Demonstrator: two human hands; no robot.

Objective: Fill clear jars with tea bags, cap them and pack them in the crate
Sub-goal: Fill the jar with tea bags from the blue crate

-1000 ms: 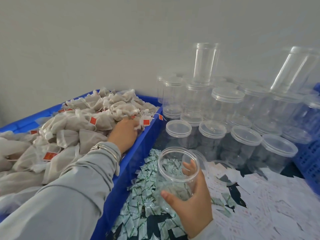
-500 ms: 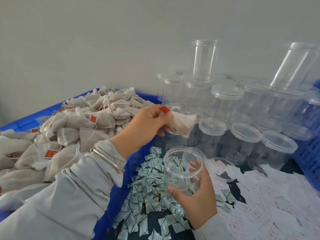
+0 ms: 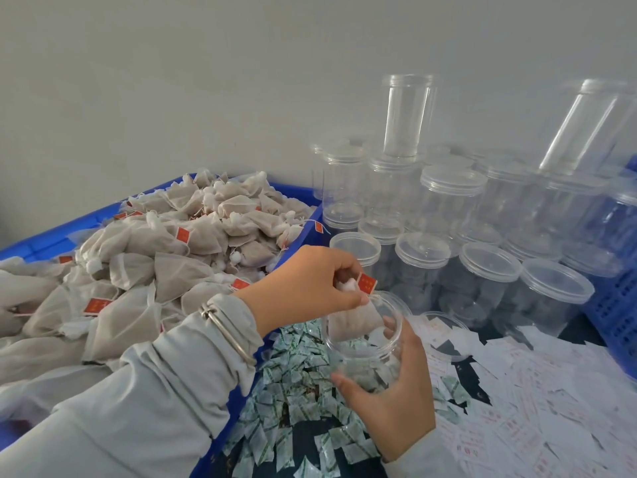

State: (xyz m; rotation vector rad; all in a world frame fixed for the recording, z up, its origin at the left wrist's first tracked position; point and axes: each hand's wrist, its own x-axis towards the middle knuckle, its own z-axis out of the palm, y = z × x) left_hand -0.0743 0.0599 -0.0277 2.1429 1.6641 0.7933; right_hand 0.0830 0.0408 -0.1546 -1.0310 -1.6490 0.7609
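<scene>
Holding: your right hand (image 3: 393, 391) wraps the open clear jar (image 3: 362, 339) from the near side, fingers curled round its wall, keeping it tilted above the table.
Pinching: your left hand (image 3: 306, 288) grips one tea bag (image 3: 355, 322) by its gathered top and red tag (image 3: 367, 283); the pouch hangs inside the jar's mouth.
Tea bag stock: you have a heaped pile of mesh tea bags (image 3: 165, 250) in the blue bin (image 3: 303, 236) on your left, your grey sleeve (image 3: 155, 391) lying across its near edge.
Jar stock: capped empty jars (image 3: 489, 281) stand in rows beyond your hands, some stacked, two tall ones on top.
Crate: a blue crate (image 3: 617, 305) shows at the far right edge, just beside the jars.
Surface: your dark tabletop (image 3: 303, 439) is strewn with small green-and-white sachets (image 3: 293, 367) near the bin and white paper slips (image 3: 534, 401) to the right.
Room: a plain pale grey wall (image 3: 206, 81) stands behind everything.
Wrist: a silver bangle (image 3: 224, 326) sits over your left cuff.
</scene>
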